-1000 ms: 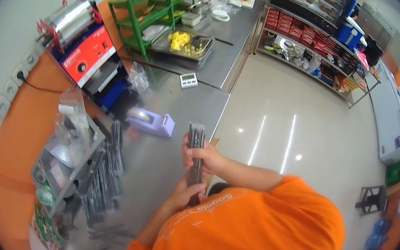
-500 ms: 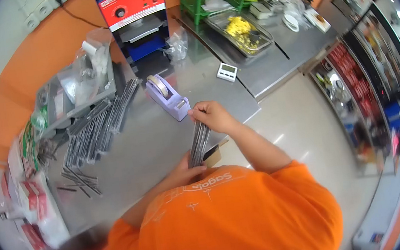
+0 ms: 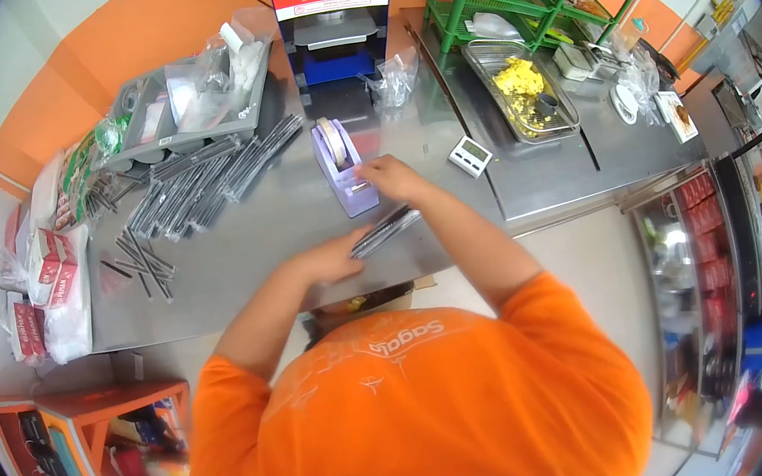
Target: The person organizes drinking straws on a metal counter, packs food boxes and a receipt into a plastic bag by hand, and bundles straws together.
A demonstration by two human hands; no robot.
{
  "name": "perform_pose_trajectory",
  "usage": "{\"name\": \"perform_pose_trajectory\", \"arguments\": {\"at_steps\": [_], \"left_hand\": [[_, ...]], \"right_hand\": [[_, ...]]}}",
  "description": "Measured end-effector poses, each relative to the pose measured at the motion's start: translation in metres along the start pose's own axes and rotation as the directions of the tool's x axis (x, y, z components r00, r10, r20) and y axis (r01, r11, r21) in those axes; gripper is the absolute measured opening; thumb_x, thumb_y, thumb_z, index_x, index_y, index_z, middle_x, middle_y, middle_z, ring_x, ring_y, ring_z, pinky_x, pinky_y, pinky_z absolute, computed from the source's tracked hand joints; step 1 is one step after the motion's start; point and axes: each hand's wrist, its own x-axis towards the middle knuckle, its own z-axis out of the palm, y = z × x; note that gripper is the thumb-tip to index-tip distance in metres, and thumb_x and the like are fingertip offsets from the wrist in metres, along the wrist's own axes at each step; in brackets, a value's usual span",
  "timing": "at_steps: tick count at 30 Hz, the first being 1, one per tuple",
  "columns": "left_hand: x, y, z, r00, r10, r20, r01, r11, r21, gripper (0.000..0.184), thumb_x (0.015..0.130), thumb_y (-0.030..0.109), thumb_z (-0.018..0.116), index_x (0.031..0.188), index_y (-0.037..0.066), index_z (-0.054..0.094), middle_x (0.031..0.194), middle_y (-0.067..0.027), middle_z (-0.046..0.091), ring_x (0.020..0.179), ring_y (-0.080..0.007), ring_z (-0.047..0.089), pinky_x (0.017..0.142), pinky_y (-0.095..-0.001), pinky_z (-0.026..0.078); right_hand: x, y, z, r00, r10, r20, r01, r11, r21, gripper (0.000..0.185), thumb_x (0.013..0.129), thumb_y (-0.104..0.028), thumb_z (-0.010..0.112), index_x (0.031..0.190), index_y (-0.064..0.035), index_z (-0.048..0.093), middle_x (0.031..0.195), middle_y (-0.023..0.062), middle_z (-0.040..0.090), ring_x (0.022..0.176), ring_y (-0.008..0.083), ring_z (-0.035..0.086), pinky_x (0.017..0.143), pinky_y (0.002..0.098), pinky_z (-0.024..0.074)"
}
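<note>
My left hand (image 3: 334,258) is closed around one end of a bundle of thin black straws (image 3: 387,230), held at a slant low over the counter's front part. The bundle's other end passes under my right forearm. My right hand (image 3: 395,179) is at the front end of a lilac tape dispenser (image 3: 357,200), its fingers pinched together by the cutting edge. Any strip of tape between those fingertips is too small to make out. The tape roll (image 3: 332,142) sits in the dispenser.
Wrapped straw packs (image 3: 204,188) and loose straws (image 3: 145,265) lie to the left, before a grey divided bin (image 3: 143,155). A red and blue machine (image 3: 333,15) stands behind. Rightward are a white timer (image 3: 470,157), a metal tray (image 3: 568,131) with yellow food and a green rack (image 3: 452,6).
My right hand has left the bundle's upper end and moved to the dispenser's front. My left hand now holds the bundle flatter and farther over the counter. The view has shifted.
</note>
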Motion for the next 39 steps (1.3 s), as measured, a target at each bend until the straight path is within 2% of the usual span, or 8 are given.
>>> {"name": "perform_pose_trajectory", "arguments": {"at_steps": [7,15,21,27,29,31,34,39], "left_hand": [[0.030,-0.002,-0.010,0.963,-0.242,0.121,0.261,0.947,-0.185,0.048,0.080,0.016,0.056,0.121,0.001,0.035,0.072,-0.0053,0.055,0.058,-0.0124,0.051,0.053,-0.0266,0.043],[0.020,0.026,-0.011,0.929,-0.057,0.367,0.300,0.697,-0.651,0.026,0.078,0.008,0.056,0.102,0.004,0.044,0.068,0.0005,0.047,0.053,-0.0057,0.043,0.047,-0.0202,0.037],[0.010,0.028,-0.018,0.904,-0.077,0.419,0.372,0.625,-0.686,0.024,0.076,0.004,0.055,0.098,0.006,0.044,0.067,-0.0003,0.048,0.050,-0.0058,0.042,0.046,-0.0206,0.036],[0.011,0.022,-0.021,0.878,-0.083,0.472,0.395,0.684,-0.614,0.021,0.075,0.004,0.053,0.094,0.003,0.044,0.069,-0.0024,0.048,0.051,-0.0056,0.042,0.044,-0.0203,0.036],[0.010,0.023,-0.019,0.891,-0.094,0.444,0.373,0.708,-0.600,0.020,0.075,0.005,0.053,0.093,0.003,0.045,0.068,-0.0019,0.047,0.051,-0.0059,0.043,0.045,-0.0210,0.036],[0.009,0.022,-0.022,0.903,-0.100,0.418,0.347,0.744,-0.571,0.019,0.075,0.005,0.053,0.092,0.003,0.045,0.067,-0.0015,0.047,0.052,-0.0063,0.044,0.046,-0.0216,0.037],[0.011,0.019,-0.012,0.940,-0.143,0.310,0.258,0.893,-0.369,0.019,0.076,0.010,0.053,0.092,0.002,0.046,0.067,-0.0017,0.049,0.054,-0.0088,0.047,0.049,-0.0244,0.040],[0.010,0.039,-0.011,0.963,-0.243,0.121,0.246,0.969,-0.015,0.030,0.075,0.020,0.055,0.094,-0.001,0.048,0.072,-0.0100,0.056,0.061,-0.0178,0.054,0.055,-0.0308,0.044]], "right_hand": [[-0.050,-0.044,-0.007,0.985,-0.122,-0.119,0.124,0.992,0.014,0.024,0.084,-0.023,0.054,0.082,0.0009,0.056,0.067,0.0073,0.057,0.061,0.0156,0.051,0.058,0.0301,0.0411],[-0.141,0.023,0.000,0.945,0.325,0.034,-0.317,0.883,0.345,0.014,0.083,-0.017,0.060,0.083,-0.0028,0.059,0.065,0.0012,0.055,0.057,0.0032,0.047,0.052,0.0172,0.0381],[-0.132,0.030,0.011,0.998,-0.017,-0.063,0.034,0.959,0.281,0.012,0.079,-0.014,0.063,0.078,-0.0020,0.063,0.073,0.0055,0.063,0.063,0.0108,0.056,0.058,0.0234,0.0439],[-0.113,0.065,0.007,0.782,-0.567,-0.258,0.425,0.789,-0.445,0.010,0.073,-0.014,0.065,0.074,-0.0048,0.063,0.073,0.0132,0.062,0.065,0.0260,0.059,0.059,0.0355,0.0456],[-0.106,0.071,-0.010,0.916,-0.373,-0.151,0.094,0.564,-0.821,0.016,0.075,-0.021,0.064,0.073,-0.0044,0.062,0.073,0.0135,0.061,0.067,0.0275,0.059,0.060,0.0381,0.0447],[-0.103,0.046,-0.051,0.867,-0.048,-0.496,-0.235,0.838,-0.492,0.020,0.077,-0.025,0.061,0.080,-0.0051,0.064,0.077,0.0134,0.062,0.072,0.0290,0.059,0.064,0.0361,0.0452],[-0.087,0.002,-0.074,0.901,-0.043,-0.431,0.043,0.999,-0.009,0.024,0.079,-0.027,0.059,0.085,-0.0047,0.064,0.083,0.0135,0.063,0.076,0.0259,0.060,0.067,0.0338,0.0455],[-0.054,-0.028,-0.018,0.998,0.060,-0.036,-0.070,0.870,-0.487,0.026,0.081,-0.026,0.058,0.085,-0.0013,0.064,0.083,0.0130,0.064,0.076,0.0161,0.061,0.065,0.0285,0.0459]]}}
